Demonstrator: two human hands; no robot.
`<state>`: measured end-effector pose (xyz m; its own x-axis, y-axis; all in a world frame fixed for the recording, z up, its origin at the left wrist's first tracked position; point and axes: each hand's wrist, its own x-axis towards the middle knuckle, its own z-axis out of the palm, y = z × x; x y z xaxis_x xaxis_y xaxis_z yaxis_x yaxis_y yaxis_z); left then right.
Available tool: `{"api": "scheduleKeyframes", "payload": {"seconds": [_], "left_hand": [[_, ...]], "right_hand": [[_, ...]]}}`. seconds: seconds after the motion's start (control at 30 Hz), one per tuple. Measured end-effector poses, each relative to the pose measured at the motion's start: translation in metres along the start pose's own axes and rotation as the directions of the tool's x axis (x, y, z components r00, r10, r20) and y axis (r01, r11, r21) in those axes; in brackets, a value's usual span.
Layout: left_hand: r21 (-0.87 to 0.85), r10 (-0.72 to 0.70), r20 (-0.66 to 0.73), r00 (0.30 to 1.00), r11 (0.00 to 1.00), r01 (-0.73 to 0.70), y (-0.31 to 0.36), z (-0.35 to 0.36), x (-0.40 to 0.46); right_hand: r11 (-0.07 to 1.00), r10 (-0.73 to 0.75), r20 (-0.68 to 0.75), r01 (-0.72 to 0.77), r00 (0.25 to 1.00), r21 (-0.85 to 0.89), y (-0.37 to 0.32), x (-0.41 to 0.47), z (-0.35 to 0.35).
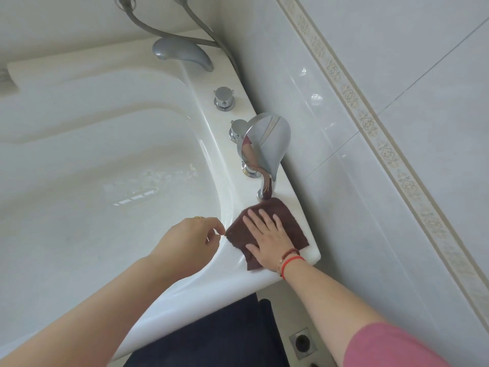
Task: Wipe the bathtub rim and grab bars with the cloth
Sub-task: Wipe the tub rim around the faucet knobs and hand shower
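Head view. Landmark: spout (267, 144), the chrome leaf-shaped fitting on the rim (211, 282) by the tiled wall (370, 181).

Cloth (267, 229): dark brown, spread flat on the rim just in front of the spout's base, its far edge touching or nearly touching that base.

Right hand (270, 242): palm down on the cloth, fingers (264, 215) straight and slightly spread, pointing toward the spout. It presses the cloth and grips nothing.

Left hand (190, 239): on the tub side of the cloth, away from the spout. Fingertips are curled together at the cloth's near-left corner. Whether they pinch that corner or only come close, I cannot tell.

Beyond the spout: three chrome knobs (224, 98) along the rim, then a grey faucet (182, 53) with hoses at the far end.

Progress, judged only: wiping appears to be at an early stage. The cloth sits on the corner nearest the person. The rim behind the spout, around the knobs and along the near edge shows no clear sign of wiping either way. No grab bars are identifiable here, so that part likely remains.
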<state>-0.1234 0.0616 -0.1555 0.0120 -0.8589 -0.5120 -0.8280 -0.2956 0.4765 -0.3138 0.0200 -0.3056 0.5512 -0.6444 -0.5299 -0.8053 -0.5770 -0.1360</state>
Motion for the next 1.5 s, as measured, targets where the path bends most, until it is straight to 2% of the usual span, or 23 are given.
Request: {"api": "scheduleKeyframes", "payload": {"seconds": [0.1, 0.17, 0.33, 0.47, 0.53, 0.7, 0.83, 0.87, 1.0, 1.2, 1.33, 1.5], "left_hand": [[-0.019, -0.029, 0.001, 1.0, 0.999, 0.029, -0.006, 0.0, -0.002], [-0.03, -0.037, 0.0, 0.999, 0.999, 0.037, -0.008, 0.001, -0.003], [-0.058, -0.043, -0.039, 0.998, 0.997, 0.041, -0.015, -0.005, -0.003], [-0.064, -0.062, -0.06, 0.996, 0.996, 0.058, -0.022, -0.01, -0.004], [-0.07, -0.075, -0.056, 0.996, 0.995, 0.071, -0.024, -0.01, -0.003], [-0.079, -0.098, -0.069, 0.993, 0.993, 0.092, -0.025, -0.011, -0.004], [-0.102, -0.113, -0.096, 0.989, 0.989, 0.103, -0.028, -0.015, -0.001], [-0.108, -0.115, -0.097, 0.989, 0.989, 0.105, -0.029, -0.015, -0.001], [-0.114, -0.113, -0.098, 0.989, 0.988, 0.102, -0.031, -0.017, 0.0], [-0.091, -0.109, -0.099, 0.989, 0.991, 0.1, -0.028, -0.016, 0.002], [-0.078, -0.091, -0.101, 0.991, 0.994, 0.083, -0.021, -0.016, 0.006], [-0.076, -0.07, -0.087, 0.994, 0.995, 0.063, -0.016, -0.015, 0.01]], "right_hand": [[0.975, 0.209, -0.064, -0.203, 0.976, 0.094, -0.01, 0.013, -0.008], [0.957, 0.263, -0.057, -0.252, 0.963, 0.145, -0.03, 0.006, 0.0], [0.998, -0.025, 0.087, 0.02, 0.996, 0.058, -0.059, -0.024, 0.043], [0.987, -0.116, 0.181, 0.134, 0.977, -0.094, -0.039, 0.004, 0.011], [0.964, -0.174, 0.129, 0.196, 0.976, -0.179, -0.029, 0.03, -0.008], [0.993, -0.039, -0.006, 0.038, 0.999, -0.11, -0.032, 0.066, -0.037], [0.997, 0.037, -0.058, -0.041, 0.998, -0.061, -0.039, 0.031, -0.006], [0.998, 0.062, -0.03, -0.063, 0.998, -0.029, -0.041, 0.017, 0.003], [0.999, 0.031, 0.027, -0.03, 0.999, -0.03, -0.037, -0.006, 0.025], [0.997, -0.009, 0.049, 0.013, 0.999, -0.077, -0.038, 0.041, -0.016], [0.999, -0.015, -0.056, 0.012, 0.998, -0.052, -0.035, 0.051, -0.02], [0.997, 0.069, -0.114, -0.063, 0.991, 0.054, -0.026, 0.0, 0.02]]}}
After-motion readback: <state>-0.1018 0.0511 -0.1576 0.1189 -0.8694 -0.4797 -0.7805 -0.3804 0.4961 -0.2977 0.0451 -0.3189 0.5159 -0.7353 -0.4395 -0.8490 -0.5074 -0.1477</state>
